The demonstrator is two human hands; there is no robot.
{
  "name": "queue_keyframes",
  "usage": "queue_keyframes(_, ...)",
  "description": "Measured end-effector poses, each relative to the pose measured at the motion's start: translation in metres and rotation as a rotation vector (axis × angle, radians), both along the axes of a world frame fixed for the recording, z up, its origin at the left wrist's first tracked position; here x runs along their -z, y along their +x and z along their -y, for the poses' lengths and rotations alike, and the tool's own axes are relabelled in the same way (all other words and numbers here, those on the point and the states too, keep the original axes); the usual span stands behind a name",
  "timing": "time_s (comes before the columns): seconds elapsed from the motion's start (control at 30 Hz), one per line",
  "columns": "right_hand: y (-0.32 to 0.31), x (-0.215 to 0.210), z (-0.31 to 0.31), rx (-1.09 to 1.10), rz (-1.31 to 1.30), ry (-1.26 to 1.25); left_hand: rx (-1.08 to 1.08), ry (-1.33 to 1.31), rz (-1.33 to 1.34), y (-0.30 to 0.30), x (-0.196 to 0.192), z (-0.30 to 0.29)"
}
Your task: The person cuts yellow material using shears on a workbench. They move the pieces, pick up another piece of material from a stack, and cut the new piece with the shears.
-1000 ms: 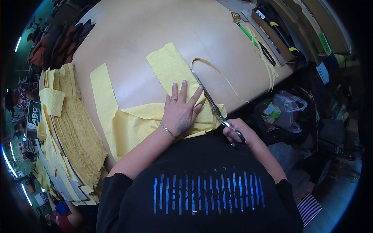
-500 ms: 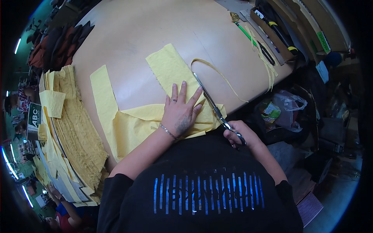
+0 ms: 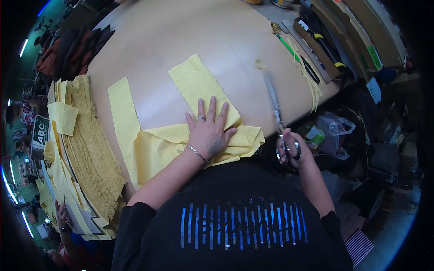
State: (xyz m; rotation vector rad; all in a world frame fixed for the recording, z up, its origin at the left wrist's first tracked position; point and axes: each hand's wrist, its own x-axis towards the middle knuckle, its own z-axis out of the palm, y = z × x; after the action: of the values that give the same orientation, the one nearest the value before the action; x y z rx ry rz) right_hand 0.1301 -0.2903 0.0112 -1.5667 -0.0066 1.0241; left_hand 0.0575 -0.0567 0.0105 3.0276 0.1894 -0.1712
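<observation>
My left hand [image 3: 209,133] lies flat with its fingers spread on a yellow piece of fabric [image 3: 194,77], which is folded and bunched toward the table's near edge. A long arm of the fabric stretches away past my fingertips, and another runs up at the left. In my right hand [image 3: 300,151] I hold metal scissors [image 3: 274,97] by the handle loops, off to the right of the fabric. Their blades point away from me over the table, blurred by motion. A small blurred yellowish bit [image 3: 261,64] shows at the blade tips.
A thick stack of yellow fabric [image 3: 90,135] stands left, with a dark and brown pile [image 3: 68,54] behind it. At the far right are a green stick [image 3: 287,45], thin yellow scraps [image 3: 312,92] and a tool box [image 3: 316,52]. A plastic bag [image 3: 334,128] sits beyond the edge.
The scissors have left the fabric's right edge and swung right with my right hand. The thin strip that lay curled beside the fabric no longer lies there. My left hand stays nearly in place.
</observation>
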Motion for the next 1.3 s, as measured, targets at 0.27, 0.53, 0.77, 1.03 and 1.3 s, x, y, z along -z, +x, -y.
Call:
queue_keyframes(0.27, -0.009, -0.031, 0.044, -0.231, 0.153, -0.379, 0.070, -0.154, 0.117, 0.021, 0.016, -0.022)
queue_keyframes(0.53, -0.009, -0.021, 0.000, -0.434, -0.038, -0.175, 0.075, -0.115, 0.171, 0.014, 0.029, -0.019)
queue_keyframes(0.77, -0.006, -0.011, -0.019, -0.399, -0.063, -0.031, -0.059, -0.374, 0.230, 0.010, 0.026, -0.013)
queue_keyframes(1.03, -0.005, -0.019, -0.037, -0.416, -0.032, -0.093, -0.038, -0.276, 0.205, 0.011, 0.028, -0.011)
queue_keyframes(1.3, -0.006, -0.016, -0.044, -0.415, -0.008, -0.124, -0.033, -0.254, 0.200, 0.009, 0.026, -0.010)
